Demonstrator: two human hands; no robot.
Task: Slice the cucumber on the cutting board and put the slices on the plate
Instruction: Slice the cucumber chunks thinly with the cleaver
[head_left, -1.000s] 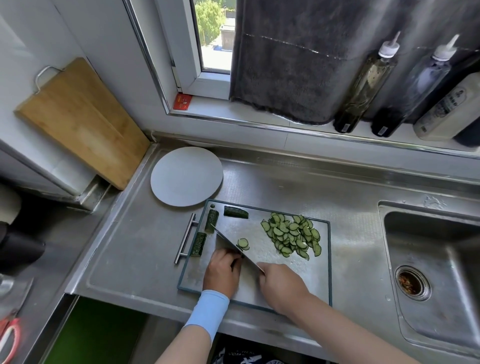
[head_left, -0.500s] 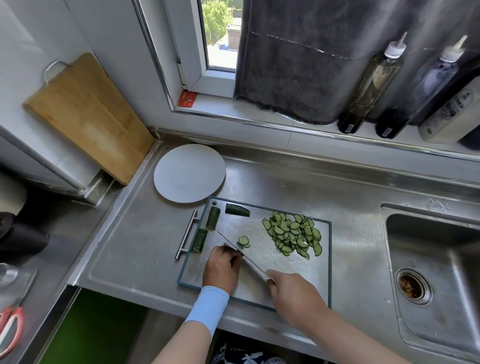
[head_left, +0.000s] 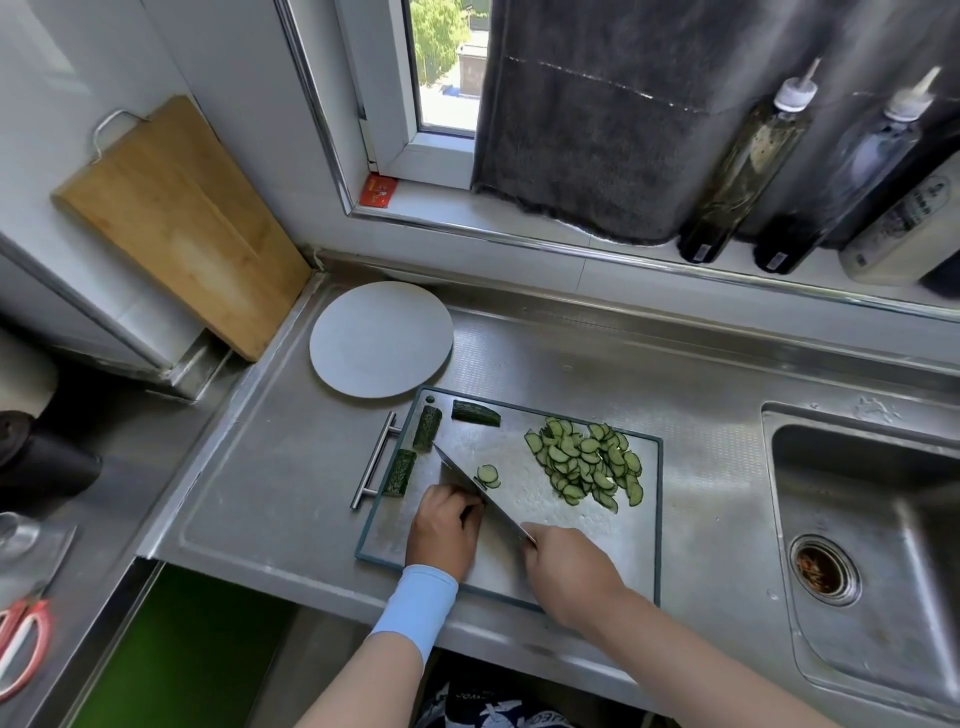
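Three cucumber chunks (head_left: 427, 427) lie on one board (head_left: 613, 525) beside one plate (head_left: 382, 340).

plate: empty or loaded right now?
Empty. The plate shows bare grey surface all over; the cucumber slices lie heaped on the cutting board, none on the plate.

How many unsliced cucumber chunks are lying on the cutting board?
3: one chunk at the far edge, a second and third by the left edge. The left hand may hide another.
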